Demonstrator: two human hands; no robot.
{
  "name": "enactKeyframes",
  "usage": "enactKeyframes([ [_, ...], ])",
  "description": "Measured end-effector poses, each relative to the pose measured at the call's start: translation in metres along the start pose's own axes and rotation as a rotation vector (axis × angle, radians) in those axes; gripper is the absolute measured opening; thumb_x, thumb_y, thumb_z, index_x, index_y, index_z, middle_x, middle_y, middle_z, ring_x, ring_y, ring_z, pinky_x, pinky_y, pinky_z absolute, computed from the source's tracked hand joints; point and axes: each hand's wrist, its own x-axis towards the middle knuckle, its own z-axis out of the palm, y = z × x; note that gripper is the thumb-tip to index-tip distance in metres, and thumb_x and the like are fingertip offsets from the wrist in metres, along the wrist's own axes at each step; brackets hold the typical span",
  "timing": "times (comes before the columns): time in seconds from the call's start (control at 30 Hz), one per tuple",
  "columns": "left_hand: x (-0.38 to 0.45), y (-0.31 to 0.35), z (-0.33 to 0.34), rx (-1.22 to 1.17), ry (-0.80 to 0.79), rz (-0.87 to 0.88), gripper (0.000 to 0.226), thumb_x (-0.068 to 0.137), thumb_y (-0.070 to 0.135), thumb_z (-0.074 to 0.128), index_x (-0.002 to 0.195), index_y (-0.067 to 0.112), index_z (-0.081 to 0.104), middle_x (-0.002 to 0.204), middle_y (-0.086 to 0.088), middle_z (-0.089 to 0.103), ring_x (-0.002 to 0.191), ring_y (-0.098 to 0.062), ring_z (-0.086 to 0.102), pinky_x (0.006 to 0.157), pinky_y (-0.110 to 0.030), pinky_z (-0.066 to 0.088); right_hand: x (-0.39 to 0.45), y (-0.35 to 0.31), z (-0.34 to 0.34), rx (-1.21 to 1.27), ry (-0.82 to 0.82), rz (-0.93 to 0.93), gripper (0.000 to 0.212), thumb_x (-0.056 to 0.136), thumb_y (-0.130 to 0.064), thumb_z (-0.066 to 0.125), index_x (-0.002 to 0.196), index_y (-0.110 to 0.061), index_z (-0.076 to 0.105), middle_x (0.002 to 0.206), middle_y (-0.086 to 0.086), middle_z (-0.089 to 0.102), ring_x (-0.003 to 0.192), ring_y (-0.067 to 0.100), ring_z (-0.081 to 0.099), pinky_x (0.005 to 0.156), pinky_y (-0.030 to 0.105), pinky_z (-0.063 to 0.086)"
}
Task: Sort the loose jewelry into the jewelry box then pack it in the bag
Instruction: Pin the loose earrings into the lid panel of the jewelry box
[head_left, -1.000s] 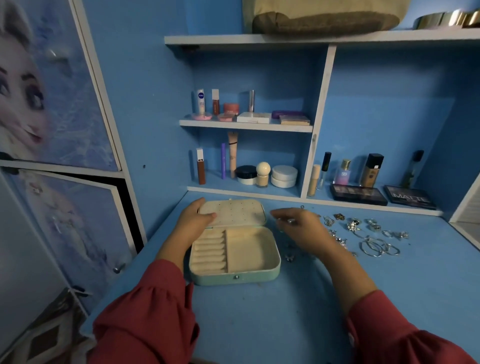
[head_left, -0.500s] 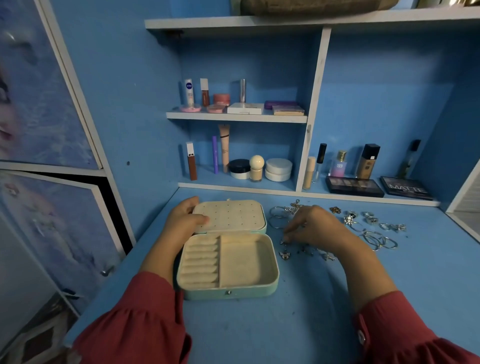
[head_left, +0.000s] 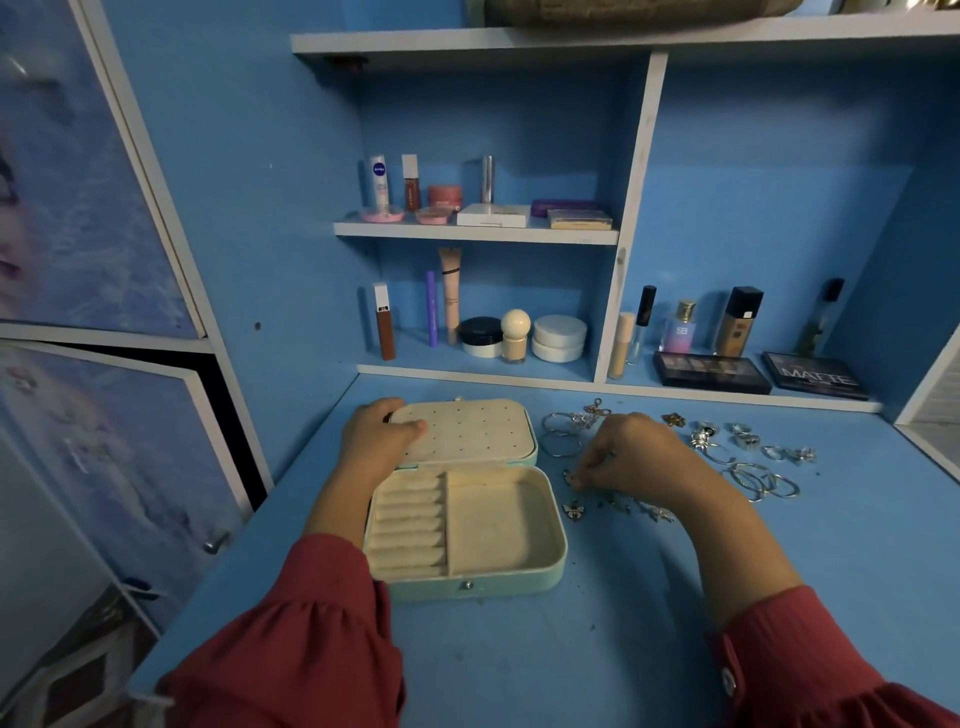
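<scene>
A mint green jewelry box (head_left: 470, 586) lies open on the blue desk, its cream lining bare and its lid (head_left: 467, 428) laid flat behind it. My left hand (head_left: 376, 441) holds the lid's left edge, thumb on the perforated panel. Just right of the box, my right hand (head_left: 631, 457) pinches a small earring (head_left: 573, 479) at the desk surface. A butterfly earring (head_left: 574, 510) lies below it. Loose silver hoops (head_left: 560, 434) and rings (head_left: 743, 435) are scattered to the right. Part of a tan bag (head_left: 639, 8) shows on the top shelf.
Cosmetic bottles and jars (head_left: 558, 338) stand on the shelves behind the desk. Two dark eyeshadow palettes (head_left: 709, 371) lie at the back right. A cabinet door with printed pictures (head_left: 78, 208) fills the left side. Large silver hoops (head_left: 763, 480) lie right of my wrist.
My right hand has dropped from above the box's right edge down to the desk and closed its fingertips on a small earring. The left hand stays on the lid.
</scene>
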Motion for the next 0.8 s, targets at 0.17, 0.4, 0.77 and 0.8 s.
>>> enactKeyframes([
  [0.17, 0.0, 0.003, 0.004, 0.02, 0.042, 0.002, 0.044, 0.073, 0.03, 0.071, 0.115, 0.017, 0.064, 0.113, -0.005, 0.063, 0.098, -0.023, 0.063, 0.09, -0.044, 0.052, 0.003, -0.001, 0.005, -0.032, -0.015, 0.017, 0.009, 0.074, -0.036, 0.076, 0.081, -0.031, 0.078, 0.086, -0.014, 0.068, 0.081, 0.006, 0.059, 0.076, 0.022, 0.046],
  [0.4, 0.0, -0.001, 0.005, -0.077, 0.056, -0.008, 0.045, 0.074, 0.021, 0.074, 0.117, 0.018, 0.062, 0.119, -0.005, 0.061, 0.104, -0.024, 0.062, 0.097, -0.045, 0.049, 0.009, 0.002, 0.015, -0.057, -0.054, 0.013, 0.01, 0.078, -0.026, 0.066, 0.08, -0.019, 0.073, 0.088, -0.001, 0.067, 0.081, 0.015, 0.06, 0.068, 0.025, 0.046],
  [0.77, -0.002, 0.0, 0.008, -0.126, 0.065, -0.002, 0.041, 0.074, 0.017, 0.075, 0.113, 0.015, 0.064, 0.112, -0.006, 0.065, 0.101, -0.024, 0.063, 0.096, -0.046, 0.049, 0.005, -0.013, 0.011, 0.418, 0.189, 0.008, 0.017, 0.08, -0.009, 0.069, 0.077, -0.023, 0.06, 0.069, -0.009, 0.06, 0.065, 0.008, 0.054, 0.053, 0.008, 0.039],
  [0.8, -0.002, 0.0, 0.008, -0.125, 0.071, -0.003, 0.041, 0.076, 0.015, 0.075, 0.115, 0.014, 0.064, 0.113, -0.006, 0.064, 0.101, -0.024, 0.063, 0.096, -0.045, 0.049, 0.005, -0.014, 0.013, 0.475, 0.182, 0.011, 0.018, 0.082, -0.009, 0.068, 0.082, -0.025, 0.061, 0.068, -0.008, 0.061, 0.063, 0.008, 0.053, 0.052, 0.009, 0.039],
])
